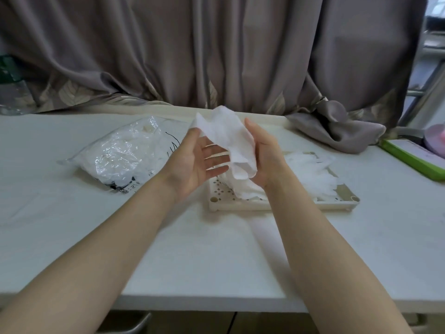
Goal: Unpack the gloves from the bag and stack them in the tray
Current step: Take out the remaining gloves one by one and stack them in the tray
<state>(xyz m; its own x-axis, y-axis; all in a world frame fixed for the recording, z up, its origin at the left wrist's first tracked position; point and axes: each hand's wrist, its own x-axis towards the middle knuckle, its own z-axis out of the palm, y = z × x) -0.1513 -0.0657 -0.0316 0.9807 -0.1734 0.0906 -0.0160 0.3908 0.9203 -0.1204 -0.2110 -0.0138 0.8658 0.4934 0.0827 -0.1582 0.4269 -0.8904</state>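
White and crumpled, a thin glove (228,138) is held up between two bare hands above a pale tabletop (192,249). The left hand (199,165) is turned palm up with its fingers straight and spread; its thumb and forefinger pinch the glove's upper left corner. The right hand (262,155) stands on edge against the glove's right side, its thumb pointing up; its fingers lie behind the fabric, so whether this grip closes on the glove cannot be told. The glove's lower end hangs down between the two palms.

Directly beneath the grip sits a cream plastic tray (342,201) with a perforated floor. More white gloves (313,174) already lie piled in it, mostly to the right of the right hand, with one fold reaching under the held glove.

To the left of the left hand, well apart from the tray, a clear crinkled plastic bag (120,157) with black print lies on the tabletop; white material shows through it.

Beyond the grip, a grey-brown curtain (216,56) hangs behind the tabletop, and a fold of it spills onto the surface on the far right. Farther right, at the edge of view, lies a flat green-edged board (414,157) with a pink round object (435,138) beside it.
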